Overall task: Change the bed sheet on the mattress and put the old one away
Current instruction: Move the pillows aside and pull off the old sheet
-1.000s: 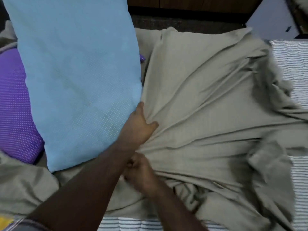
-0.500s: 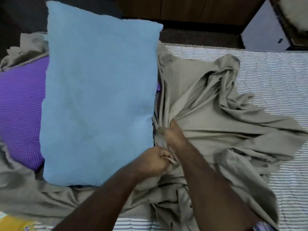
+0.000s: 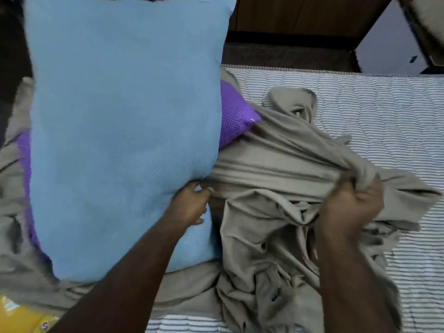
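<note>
The old beige sheet (image 3: 271, 179) lies bunched across the striped mattress (image 3: 384, 111), stretched taut from under the pillows toward the right. My right hand (image 3: 355, 203) is clenched on a gathered fold of it, held a little above the bed. My left hand (image 3: 192, 205) grips the lower right edge of a big light-blue pillow (image 3: 125, 131), fingers curled round the edge. A purple dotted pillow (image 3: 236, 116) pokes out from behind the blue one, resting on the sheet.
The bare striped mattress shows at the right and along the near edge. Dark wooden furniture (image 3: 300, 15) and dark floor run beyond the far edge. A yellow object (image 3: 21, 318) sits at the bottom left corner.
My right hand has pulled the sheet rightward, tightening it and baring more mattress. My left hand has let go of the sheet and taken the blue pillow's edge.
</note>
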